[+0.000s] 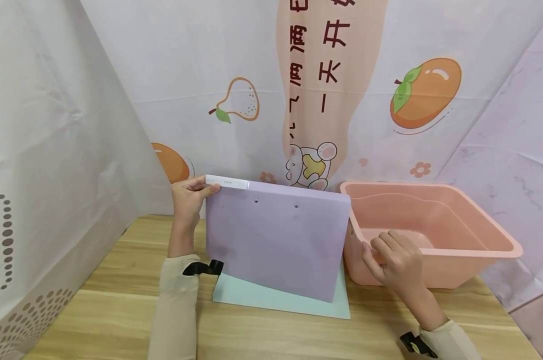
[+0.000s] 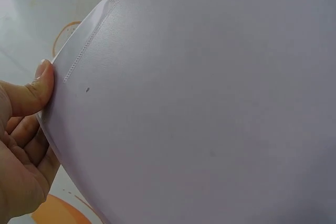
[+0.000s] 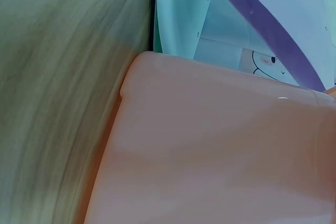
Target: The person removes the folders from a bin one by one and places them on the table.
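A purple file folder (image 1: 278, 240) stands tilted up, with a white label strip (image 1: 226, 182) at its top left and two small rivets on its face. My left hand (image 1: 188, 200) pinches its upper left corner, thumb on the near face; the left wrist view shows this hand (image 2: 23, 140) at the folder's edge (image 2: 184, 103). Under it a mint green folder (image 1: 280, 302) lies on the table. My right hand (image 1: 397, 262) grips the front rim of a pink plastic basin (image 1: 460, 267) near its left corner, fingers curled over the edge. The basin's wall (image 3: 220, 140) fills much of the right wrist view.
The wooden table (image 1: 118, 310) carries everything. A printed cloth (image 1: 177, 65) with fruit drawings and characters hangs behind, and a white dotted cover (image 1: 42, 150) stands at the left. The basin is right beside the purple folder's right edge.
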### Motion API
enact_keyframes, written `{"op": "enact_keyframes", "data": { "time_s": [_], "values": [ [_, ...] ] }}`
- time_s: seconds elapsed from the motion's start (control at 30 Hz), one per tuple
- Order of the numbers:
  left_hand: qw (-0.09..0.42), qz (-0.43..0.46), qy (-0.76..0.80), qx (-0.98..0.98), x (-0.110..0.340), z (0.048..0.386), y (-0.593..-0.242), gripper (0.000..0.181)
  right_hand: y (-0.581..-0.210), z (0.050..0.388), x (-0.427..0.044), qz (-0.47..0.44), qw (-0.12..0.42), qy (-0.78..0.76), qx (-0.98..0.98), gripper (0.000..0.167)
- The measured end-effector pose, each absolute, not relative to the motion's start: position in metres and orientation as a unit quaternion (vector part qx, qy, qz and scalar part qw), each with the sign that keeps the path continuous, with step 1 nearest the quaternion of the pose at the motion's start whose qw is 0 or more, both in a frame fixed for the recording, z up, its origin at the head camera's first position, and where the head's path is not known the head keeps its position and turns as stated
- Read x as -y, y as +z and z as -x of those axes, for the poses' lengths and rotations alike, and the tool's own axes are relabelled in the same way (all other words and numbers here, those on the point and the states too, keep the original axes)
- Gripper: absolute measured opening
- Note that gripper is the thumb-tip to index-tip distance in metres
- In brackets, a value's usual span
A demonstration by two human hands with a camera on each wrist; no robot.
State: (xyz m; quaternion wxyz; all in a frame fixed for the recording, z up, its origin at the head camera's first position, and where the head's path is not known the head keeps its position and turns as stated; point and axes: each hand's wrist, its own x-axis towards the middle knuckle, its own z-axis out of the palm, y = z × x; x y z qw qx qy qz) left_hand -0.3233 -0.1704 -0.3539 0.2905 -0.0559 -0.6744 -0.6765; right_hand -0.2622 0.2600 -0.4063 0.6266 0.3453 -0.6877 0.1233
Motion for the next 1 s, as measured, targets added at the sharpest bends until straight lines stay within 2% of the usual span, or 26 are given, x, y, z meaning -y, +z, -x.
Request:
{"op": "enact_keyframes", "data": {
  "time_s": [1.0],
  "values": [
    [0.276, 0.052, -0.673, 0.684, 0.1687, 0.3302, -0.3599, 0.034, -0.4096, 0.2639, -0.2594, -0.328, 0.636, 0.121, 0.688, 0.044]
  ]
}}
